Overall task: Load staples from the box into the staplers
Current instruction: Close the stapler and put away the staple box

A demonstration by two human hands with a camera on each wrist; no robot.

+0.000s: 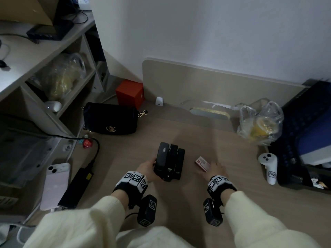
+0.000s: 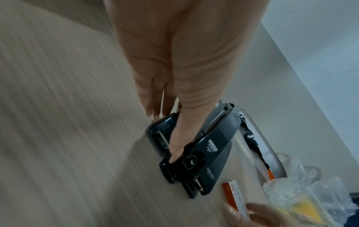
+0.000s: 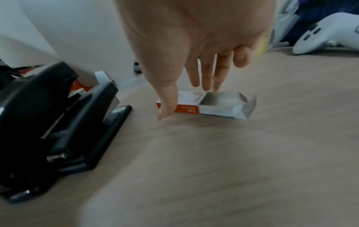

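Observation:
Three black staplers [image 1: 171, 161] stand side by side in the middle of the wooden desk [image 1: 232, 185]. My left hand [image 1: 154, 163] grips the leftmost stapler [image 2: 213, 145] at its rear end, thumb on the near side and fingers on the far side. To the right lies the small orange-and-white staple box [image 1: 202, 163], its inner tray slid out and open [image 3: 221, 102]. My right hand [image 3: 184, 102] hovers over the box with straight fingers, thumb before its orange end and fingertips at its far edge. Whether they touch it is blurred.
A black handbag [image 1: 111, 120] and a red box [image 1: 129, 93] sit behind the staplers on the left. A pink phone [image 1: 55, 183] and a power adapter [image 1: 75, 190] lie at the left edge. At the right are a plastic bag [image 1: 259, 124] and a white controller [image 1: 268, 165].

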